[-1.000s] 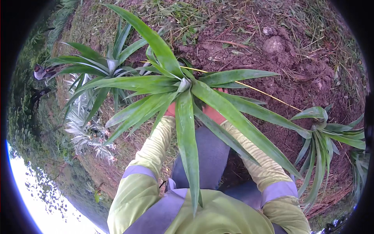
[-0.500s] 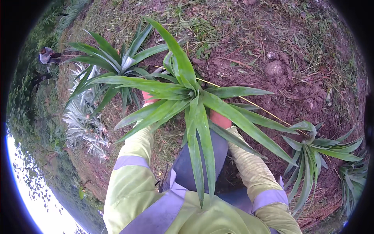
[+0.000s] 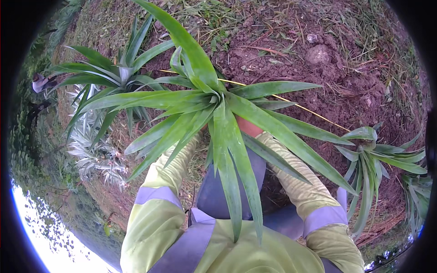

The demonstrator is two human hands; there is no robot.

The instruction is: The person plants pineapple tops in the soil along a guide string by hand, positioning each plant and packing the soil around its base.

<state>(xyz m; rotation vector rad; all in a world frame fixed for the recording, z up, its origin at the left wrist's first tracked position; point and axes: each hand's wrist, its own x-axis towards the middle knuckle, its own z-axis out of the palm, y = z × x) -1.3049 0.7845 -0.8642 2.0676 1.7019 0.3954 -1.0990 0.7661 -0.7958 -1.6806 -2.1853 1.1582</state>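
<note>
No pkgs, labels, signs or screens in view.
Outdoor plot only: bare soil, grass and leafy plants, nothing printed or boxed anywhere.

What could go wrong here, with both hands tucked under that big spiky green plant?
The long pointed green leaves of the plant hide most of both hands, so the right hand could slip unseen or be scratched. The thin yellow string stretched over the loose brown soil runs right behind the plant and might get snagged or pulled off line.
</note>
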